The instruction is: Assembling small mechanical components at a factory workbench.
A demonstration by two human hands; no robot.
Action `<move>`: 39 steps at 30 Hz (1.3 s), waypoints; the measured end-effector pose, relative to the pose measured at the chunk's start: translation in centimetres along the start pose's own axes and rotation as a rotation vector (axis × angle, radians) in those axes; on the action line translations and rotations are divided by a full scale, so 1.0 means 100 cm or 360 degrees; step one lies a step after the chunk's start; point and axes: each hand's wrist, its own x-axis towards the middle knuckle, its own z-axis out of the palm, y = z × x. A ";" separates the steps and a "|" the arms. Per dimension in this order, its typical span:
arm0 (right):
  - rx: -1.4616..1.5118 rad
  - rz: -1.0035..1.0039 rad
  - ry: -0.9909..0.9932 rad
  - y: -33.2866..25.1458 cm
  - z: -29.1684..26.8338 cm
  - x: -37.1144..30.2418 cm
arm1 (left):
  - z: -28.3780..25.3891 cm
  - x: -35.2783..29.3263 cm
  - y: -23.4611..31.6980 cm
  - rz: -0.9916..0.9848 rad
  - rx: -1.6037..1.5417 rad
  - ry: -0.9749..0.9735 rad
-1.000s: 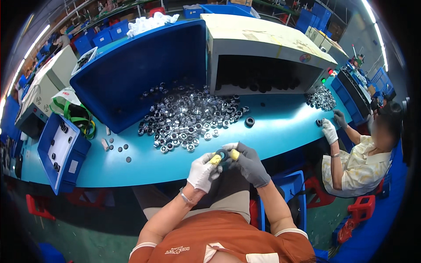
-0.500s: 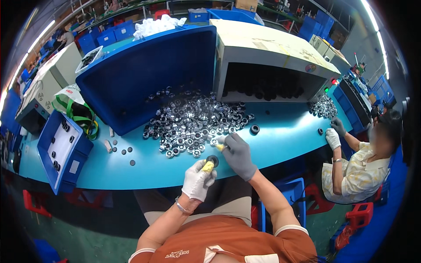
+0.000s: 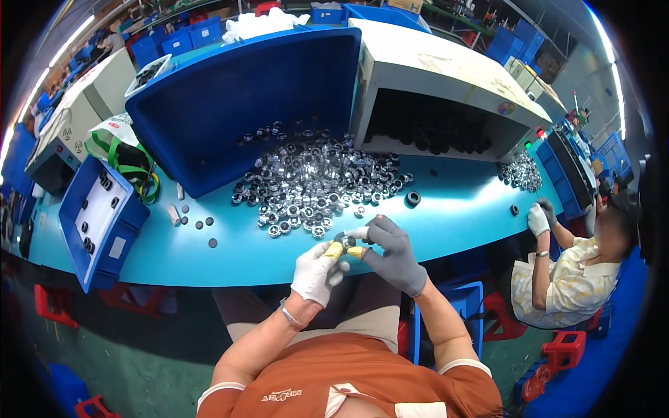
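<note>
My left hand [image 3: 317,273], in a white glove with yellow wrapping on a fingertip, is closed on a black ring [image 3: 339,237]. My right hand [image 3: 394,252], in a grey glove with pale and yellow coverings on its fingertips, pinches a small shiny chrome round part [image 3: 349,242] against that ring. The two hands meet above the table's near edge, and fingers cover much of both pieces. Just beyond them spreads a heap of chrome round parts [image 3: 313,184] with dark centres. A lone black ring [image 3: 412,199] lies right of the heap.
A big tilted blue bin [image 3: 237,104] and a white box-shaped machine [image 3: 446,66] holding black parts stand behind the heap. At left are a blue tray [image 3: 120,240] and small black discs [image 3: 199,225]. A co-worker [image 3: 568,261] sits at right beside another chrome heap [image 3: 520,172].
My right hand has drawn back from the heap with a chrome part and now meets my left hand. The left hand has risen slightly with its black ring. The view has shifted a little.
</note>
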 end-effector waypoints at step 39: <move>-0.0798 -0.0192 0.0677 0.048 -0.015 -0.044 | 0.044 0.041 -0.016 0.1163 0.1902 -0.0259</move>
